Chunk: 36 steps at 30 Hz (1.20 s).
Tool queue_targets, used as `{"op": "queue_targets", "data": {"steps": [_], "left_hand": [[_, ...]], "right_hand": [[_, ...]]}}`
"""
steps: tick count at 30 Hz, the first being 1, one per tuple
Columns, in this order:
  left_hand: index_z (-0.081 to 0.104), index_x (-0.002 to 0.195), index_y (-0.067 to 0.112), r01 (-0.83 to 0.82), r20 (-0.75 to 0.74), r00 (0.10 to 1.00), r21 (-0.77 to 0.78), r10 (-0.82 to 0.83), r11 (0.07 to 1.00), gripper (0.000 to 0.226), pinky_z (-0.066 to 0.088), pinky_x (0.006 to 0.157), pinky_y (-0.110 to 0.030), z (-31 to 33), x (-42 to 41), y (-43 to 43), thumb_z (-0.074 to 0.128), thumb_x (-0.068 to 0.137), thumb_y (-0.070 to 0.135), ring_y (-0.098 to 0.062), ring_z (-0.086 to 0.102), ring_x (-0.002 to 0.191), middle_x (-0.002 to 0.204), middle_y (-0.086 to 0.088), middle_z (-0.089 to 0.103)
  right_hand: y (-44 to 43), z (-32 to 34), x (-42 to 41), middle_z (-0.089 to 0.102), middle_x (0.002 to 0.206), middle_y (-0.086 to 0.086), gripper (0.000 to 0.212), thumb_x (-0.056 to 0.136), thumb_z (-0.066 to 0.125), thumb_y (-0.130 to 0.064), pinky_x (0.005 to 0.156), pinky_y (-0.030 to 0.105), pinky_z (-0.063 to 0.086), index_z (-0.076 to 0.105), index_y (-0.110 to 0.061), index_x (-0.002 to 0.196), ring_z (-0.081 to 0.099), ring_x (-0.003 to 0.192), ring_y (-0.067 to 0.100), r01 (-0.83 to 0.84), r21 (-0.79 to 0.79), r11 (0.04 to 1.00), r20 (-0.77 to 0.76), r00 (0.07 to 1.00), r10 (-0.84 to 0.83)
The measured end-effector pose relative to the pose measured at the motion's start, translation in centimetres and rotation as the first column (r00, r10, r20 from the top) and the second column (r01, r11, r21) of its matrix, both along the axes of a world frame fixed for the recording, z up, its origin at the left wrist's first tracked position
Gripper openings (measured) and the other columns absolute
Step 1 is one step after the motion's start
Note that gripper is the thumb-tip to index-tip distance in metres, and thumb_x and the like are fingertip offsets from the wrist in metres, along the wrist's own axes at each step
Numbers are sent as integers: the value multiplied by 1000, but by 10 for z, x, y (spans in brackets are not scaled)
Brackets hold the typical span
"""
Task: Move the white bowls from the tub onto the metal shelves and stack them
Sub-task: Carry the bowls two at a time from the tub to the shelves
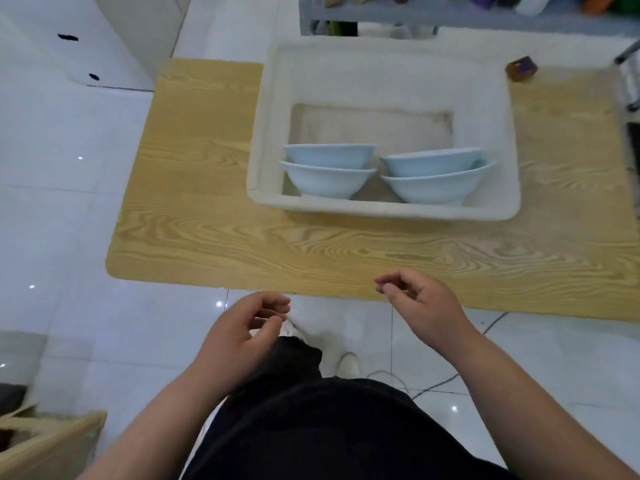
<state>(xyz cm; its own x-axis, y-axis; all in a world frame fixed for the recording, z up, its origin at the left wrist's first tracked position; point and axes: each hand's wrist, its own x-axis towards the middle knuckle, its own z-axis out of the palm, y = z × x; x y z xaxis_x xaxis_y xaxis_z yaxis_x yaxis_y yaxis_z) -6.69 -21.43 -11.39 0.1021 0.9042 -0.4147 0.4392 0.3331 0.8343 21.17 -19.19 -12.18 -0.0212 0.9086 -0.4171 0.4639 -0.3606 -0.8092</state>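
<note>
We hover at the counter (214, 237) edge, left hand (242, 327) and right hand (420, 303) empty with fingers loosely curled, four white bowls (329, 174) in two stacks in the tub (266, 133), so next we reach in.

The surface (214, 237) looks like pale wood or a wood-print laminate, with strong wavy grain and a dull, matt finish. On it sits the tub (266, 133), seemingly white plastic, matt and a little grubby, its floor scuffed and stained. The bowls (327, 180) inside look like smooth glazed ceramic or hard plastic, white with a cool bluish cast and a soft sheen. The floor (62, 216) is glossy white tile, mirroring small points of light, with dark grout lines. The shelf frame (381, 13) at the top looks like grey painted metal. The trousers (311, 438) are dark matt cloth. Both hands are bare skin.
</note>
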Motion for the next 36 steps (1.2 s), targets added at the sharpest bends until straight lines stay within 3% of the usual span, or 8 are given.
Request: {"op": "queue_targets", "data": {"steps": [5,8,11,14,19,22,28,36], "left_hand": [[65,110,25,222,-71,975,273,-210,936,31,47,83,-12,19,20,129,59,89,3,-3,63,98,101,13,68],[60,120,21,365,-276,924,429,-264,827,32,41,88,-16,19,45,204,59,90,11,-3,57,101,109,12,64],[52,131,22,529,-505,799,337,-325,779,40,40,97,-30,4,75,263,56,91,21,-17,54,114,121,4,61],[48,138,25,563,-656,605,-49,-451,825,50,45,97,-36,-13,103,297,60,89,31,-24,54,119,132,0,58],[64,114,24,616,-765,319,-280,-559,736,29,48,76,-34,-26,127,310,56,87,20,-26,59,96,109,-3,63],[58,95,23,603,-800,310,-252,-513,757,9,41,69,-33,-19,138,304,54,90,17,-25,52,85,93,-2,57],[63,96,22,469,-859,495,135,-133,873,19,40,56,-33,30,121,260,50,89,10,-27,56,75,80,-2,58],[67,97,22,156,-792,517,461,325,874,15,35,49,-30,85,50,126,58,91,12,-28,53,64,71,3,60]], "right_hand": [[67,25,13,70,95,-15,17,93,60,-13,73,7,45,69,-27,97,64,90,0,58,234,970,169,981,-100],[121,35,41,68,102,-6,17,93,59,-14,85,19,46,68,-19,107,61,96,7,-99,446,890,416,903,-109],[181,32,72,62,121,-1,28,95,54,-21,97,30,42,61,-22,122,54,114,17,-291,223,930,627,774,91],[229,19,91,57,132,-1,37,95,55,-33,101,36,41,55,-27,131,52,121,21,-370,-92,925,670,664,332],[256,-3,97,65,116,-2,29,87,61,-31,78,32,46,64,-32,116,58,100,21,-544,-360,758,643,444,624],[259,-4,109,64,105,3,3,89,59,-27,70,31,39,58,-30,90,56,94,25,-578,-284,765,701,420,577],[233,24,122,50,71,-13,11,95,51,-21,60,33,35,57,-23,86,54,82,23,-591,81,803,694,612,381],[216,66,37,63,68,1,14,92,54,-17,53,39,47,66,-18,84,59,67,28,-786,401,471,698,595,399]]}}
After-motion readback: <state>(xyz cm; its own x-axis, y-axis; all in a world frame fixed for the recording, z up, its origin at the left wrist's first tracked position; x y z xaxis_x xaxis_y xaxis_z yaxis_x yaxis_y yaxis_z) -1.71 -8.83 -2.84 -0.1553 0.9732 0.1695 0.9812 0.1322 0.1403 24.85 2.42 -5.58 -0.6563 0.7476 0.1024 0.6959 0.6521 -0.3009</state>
